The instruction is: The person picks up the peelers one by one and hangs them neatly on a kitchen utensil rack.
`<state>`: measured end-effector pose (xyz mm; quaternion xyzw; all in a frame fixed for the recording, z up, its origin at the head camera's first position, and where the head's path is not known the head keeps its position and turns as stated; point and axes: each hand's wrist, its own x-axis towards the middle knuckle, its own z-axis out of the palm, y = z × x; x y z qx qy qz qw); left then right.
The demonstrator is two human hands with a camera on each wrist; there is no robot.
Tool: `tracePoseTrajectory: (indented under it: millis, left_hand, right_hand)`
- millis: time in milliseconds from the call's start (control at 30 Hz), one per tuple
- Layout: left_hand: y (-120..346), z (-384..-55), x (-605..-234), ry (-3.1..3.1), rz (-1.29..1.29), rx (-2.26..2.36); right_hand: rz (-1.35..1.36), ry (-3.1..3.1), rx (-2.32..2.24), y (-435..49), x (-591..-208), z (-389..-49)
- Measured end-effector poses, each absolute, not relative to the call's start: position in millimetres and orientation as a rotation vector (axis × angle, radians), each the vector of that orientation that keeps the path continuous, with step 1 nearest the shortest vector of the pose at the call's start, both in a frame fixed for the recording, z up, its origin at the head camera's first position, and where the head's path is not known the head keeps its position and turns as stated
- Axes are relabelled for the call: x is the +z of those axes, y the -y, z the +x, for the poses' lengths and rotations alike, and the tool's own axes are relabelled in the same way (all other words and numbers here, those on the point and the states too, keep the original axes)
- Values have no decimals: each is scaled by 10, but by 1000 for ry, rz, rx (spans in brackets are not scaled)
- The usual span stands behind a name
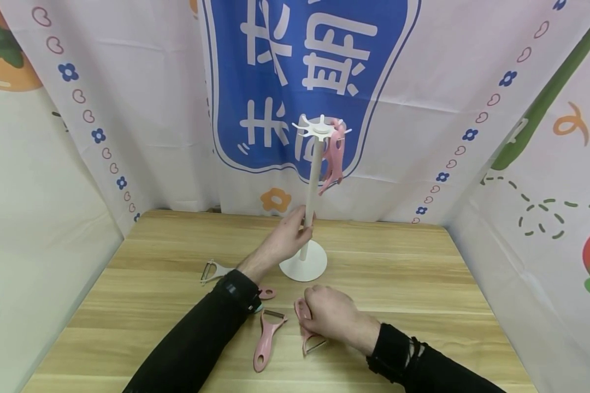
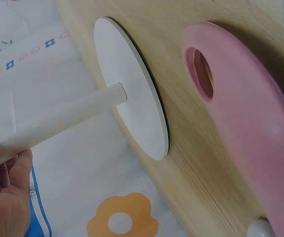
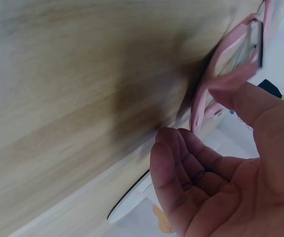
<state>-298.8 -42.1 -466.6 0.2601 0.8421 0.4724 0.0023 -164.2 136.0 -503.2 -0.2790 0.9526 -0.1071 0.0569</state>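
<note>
My left hand (image 1: 292, 234) grips the white pole (image 1: 314, 174) of an upright stand, its fingers curled round it above the round base (image 1: 317, 262). From the hooked top hangs a pink peeler (image 1: 335, 153). In the left wrist view the hand (image 2: 6, 197) holds the pole (image 2: 68, 113). Over another pink peeler (image 1: 302, 311) near the front is my right hand (image 1: 334, 314), its thumb touching that peeler. The right wrist view shows this peeler (image 3: 230, 44) by the thumb, a gap between thumb and loosely bent fingers (image 3: 166, 173).
One pink peeler (image 1: 264, 344) lies left of my right hand. A white peeler (image 1: 216, 271) lies farther left. Beneath my left forearm another pink handle (image 1: 267, 293) shows partly, beside a sliver of light blue. Printed cloth (image 1: 177, 136) rises behind the wooden table (image 1: 398, 273).
</note>
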Motion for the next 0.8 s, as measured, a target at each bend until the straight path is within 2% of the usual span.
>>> tracePoseTrajectory:
  millis: [800]
  left_hand:
    - [413, -2981, -4653, -2638, 799, 1479]
  right_hand:
    - [-915, -2967, -295, -1395, -5039, -1718]
